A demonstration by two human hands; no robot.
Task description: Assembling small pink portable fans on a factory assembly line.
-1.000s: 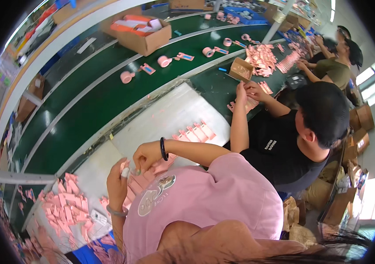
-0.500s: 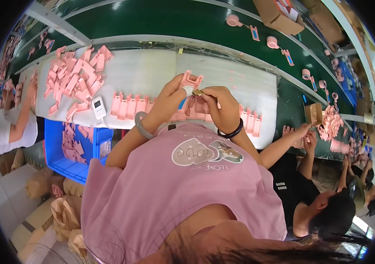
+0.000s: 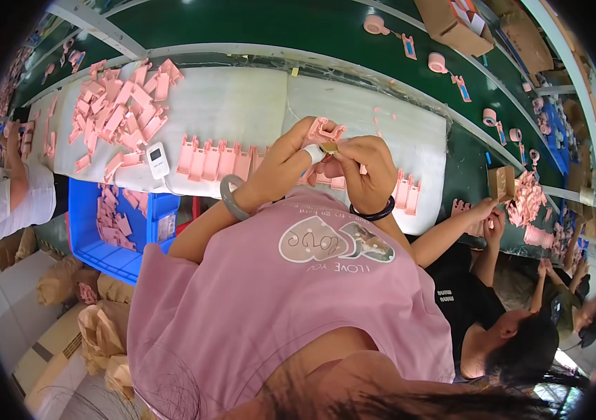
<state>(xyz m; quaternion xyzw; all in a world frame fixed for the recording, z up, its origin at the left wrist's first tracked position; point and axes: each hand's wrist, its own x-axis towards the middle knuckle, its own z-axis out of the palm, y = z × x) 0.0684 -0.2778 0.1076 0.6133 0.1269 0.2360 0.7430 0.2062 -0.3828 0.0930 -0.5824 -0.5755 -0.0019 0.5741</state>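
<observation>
Just beyond my chest, my left hand [image 3: 289, 157] is closed around a pink plastic housing [image 3: 327, 130], whose forked end sticks up past the fingers. White tape or a cover wraps a finger of that hand. My right hand [image 3: 369, 166] meets it, thumb and fingers pinching a small gold-coloured piece [image 3: 329, 148] against the housing's near side. The fingers hide much of both parts. Behind and beside my hands, a row of similar pink housings [image 3: 215, 161] stands along the near edge of the white mat [image 3: 242, 98].
A heap of pink parts [image 3: 117, 108] covers the mat's left. Near it lies a white handheld device [image 3: 158, 160] with a cable. A blue bin [image 3: 87, 227] holds more parts below. Pink rolls [image 3: 437, 63] sit on the green belt [image 3: 270, 28]. A co-worker's hands [image 3: 488, 213] work at right.
My hands have shifted a little to the right, still together. The housing has tilted in my left hand, and the blue patch seen by it before is now hidden. The view has shifted slightly.
</observation>
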